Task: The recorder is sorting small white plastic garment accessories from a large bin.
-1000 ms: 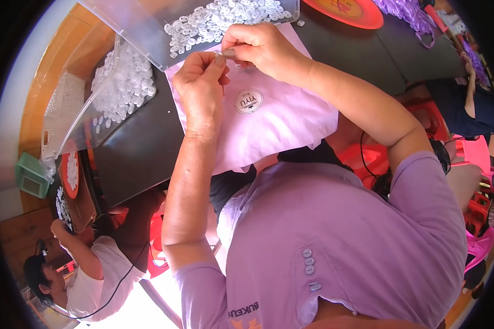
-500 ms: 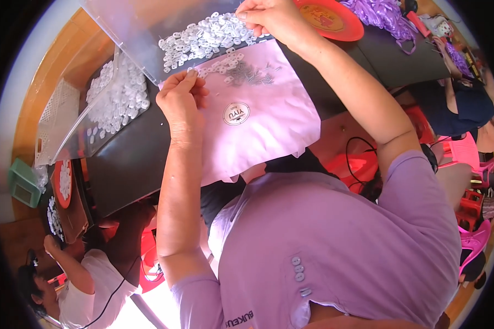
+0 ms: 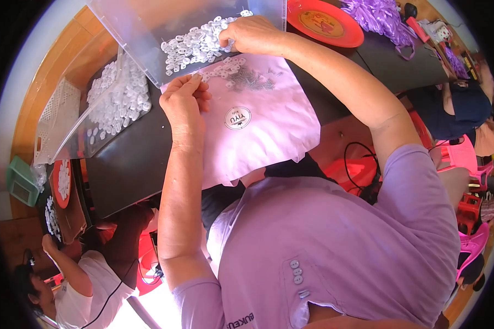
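Note:
My left hand (image 3: 184, 100) is closed in a pinch over the left edge of a pink cloth (image 3: 263, 129); what its fingertips hold is too small to make out. My right hand (image 3: 252, 35) reaches into a clear plastic bin (image 3: 132, 41), fingers curled down at the right end of a pile of small white plastic pieces (image 3: 195, 46) with holes. Its fingertips are partly hidden there. On the cloth's far part lie more white pieces (image 3: 225, 67) beside a scatter of short grey metal pins (image 3: 252, 80).
Another clear bin with white pieces (image 3: 121, 101) stands at left on the dark table (image 3: 129, 170). A red plate (image 3: 335, 27) and purple ribbon-like strips (image 3: 376, 16) lie at far right. A co-worker (image 3: 90, 279) works at lower left, near an orange-red tray (image 3: 62, 183).
My right hand has come down and slightly left, from above the bin's pile to its right end. My left hand stays nearly in place, still pinched.

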### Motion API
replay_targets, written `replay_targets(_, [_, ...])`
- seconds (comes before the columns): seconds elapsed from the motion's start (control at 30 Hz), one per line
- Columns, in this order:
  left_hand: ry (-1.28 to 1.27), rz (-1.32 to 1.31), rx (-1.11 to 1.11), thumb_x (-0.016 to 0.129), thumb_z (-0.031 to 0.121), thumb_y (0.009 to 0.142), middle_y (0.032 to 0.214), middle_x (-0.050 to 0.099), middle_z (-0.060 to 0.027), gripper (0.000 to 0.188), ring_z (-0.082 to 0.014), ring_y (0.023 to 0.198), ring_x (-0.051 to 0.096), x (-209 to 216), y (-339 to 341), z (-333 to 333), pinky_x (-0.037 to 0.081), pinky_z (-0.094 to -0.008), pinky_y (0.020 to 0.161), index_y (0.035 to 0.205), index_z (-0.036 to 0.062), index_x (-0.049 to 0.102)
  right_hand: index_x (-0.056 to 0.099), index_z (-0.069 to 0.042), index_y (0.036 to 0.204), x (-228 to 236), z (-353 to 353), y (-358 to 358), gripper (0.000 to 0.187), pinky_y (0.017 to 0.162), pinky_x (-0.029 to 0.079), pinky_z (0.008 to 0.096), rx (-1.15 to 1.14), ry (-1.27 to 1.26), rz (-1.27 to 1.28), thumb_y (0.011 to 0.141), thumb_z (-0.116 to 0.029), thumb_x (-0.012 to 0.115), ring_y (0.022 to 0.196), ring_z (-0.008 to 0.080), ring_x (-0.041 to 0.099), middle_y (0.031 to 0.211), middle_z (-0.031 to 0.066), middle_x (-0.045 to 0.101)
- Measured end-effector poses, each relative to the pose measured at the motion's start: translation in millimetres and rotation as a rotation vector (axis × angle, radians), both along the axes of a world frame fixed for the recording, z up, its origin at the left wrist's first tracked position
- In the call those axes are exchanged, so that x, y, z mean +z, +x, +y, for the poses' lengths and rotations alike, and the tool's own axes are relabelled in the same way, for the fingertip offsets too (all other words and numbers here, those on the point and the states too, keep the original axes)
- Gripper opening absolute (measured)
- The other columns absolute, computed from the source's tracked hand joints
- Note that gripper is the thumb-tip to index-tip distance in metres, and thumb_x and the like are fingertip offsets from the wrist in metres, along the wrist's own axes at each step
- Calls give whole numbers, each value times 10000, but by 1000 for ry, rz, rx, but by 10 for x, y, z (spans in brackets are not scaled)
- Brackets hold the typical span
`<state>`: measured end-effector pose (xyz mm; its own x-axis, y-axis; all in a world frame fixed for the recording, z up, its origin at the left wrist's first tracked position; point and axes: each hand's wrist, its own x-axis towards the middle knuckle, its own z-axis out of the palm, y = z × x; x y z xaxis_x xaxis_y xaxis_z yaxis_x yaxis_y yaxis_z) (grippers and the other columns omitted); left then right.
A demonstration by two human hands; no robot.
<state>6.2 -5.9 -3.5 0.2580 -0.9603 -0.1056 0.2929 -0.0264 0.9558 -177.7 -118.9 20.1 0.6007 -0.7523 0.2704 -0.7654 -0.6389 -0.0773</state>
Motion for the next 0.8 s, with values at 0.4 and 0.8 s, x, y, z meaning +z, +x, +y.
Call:
replay_targets(0.4, [11,-15,-57,625,90,871,710,615,-96,124,-156,521,549,7,15,8,382,-261,434,869,-31,598,647,-98,875,-43,44,-9,124,671,475,429,39,15,-14,783,-182,644,808,282,644,850,75,658])
replay_targets(0.8, [-179,265,-35,558,77,894,810,629,-123,107,-201,667,601,-16,87,-42,457,-327,577,879,-28,571,591,-90,904,91,532,220,80,593,490,405,415,-199,-181,863,-153,562,745,289,634,870,55,599])
